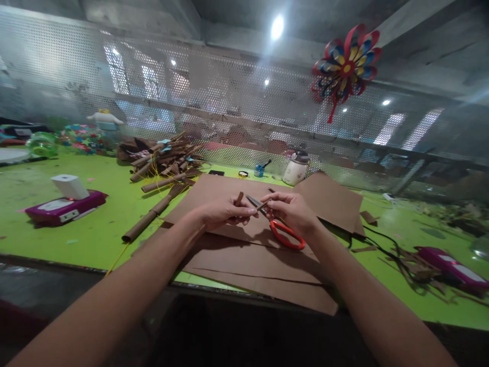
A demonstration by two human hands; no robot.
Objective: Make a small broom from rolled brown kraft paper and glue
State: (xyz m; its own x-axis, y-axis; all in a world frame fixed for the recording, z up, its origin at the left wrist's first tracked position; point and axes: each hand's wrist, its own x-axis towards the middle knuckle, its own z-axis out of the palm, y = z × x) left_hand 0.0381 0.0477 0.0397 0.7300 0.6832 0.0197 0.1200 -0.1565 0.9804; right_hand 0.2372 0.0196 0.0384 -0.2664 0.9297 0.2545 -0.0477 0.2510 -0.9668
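Note:
My left hand (227, 210) is closed over the brown paper sheets (248, 252), and a narrow strip of brown paper (239, 199) stands up from its fingers. Opposite it, my right hand (288, 206) pinches a thin brown paper piece (262, 206), whose other end meets the left fingertips. Between and below the hands are scissors with orange-red handles (284, 235), which look to be resting on the paper. Their blades point up and left, partly hidden by the fingers. No hand is in the handle loops.
Rolled brown paper pieces with yellow string (168, 163) lie left on the green table (95, 244). At the back stand a white bottle (296, 168) and a blue jar (259, 171). Purple power strips (66, 208) sit left and right; black cords and paper scraps (420, 267) lie right.

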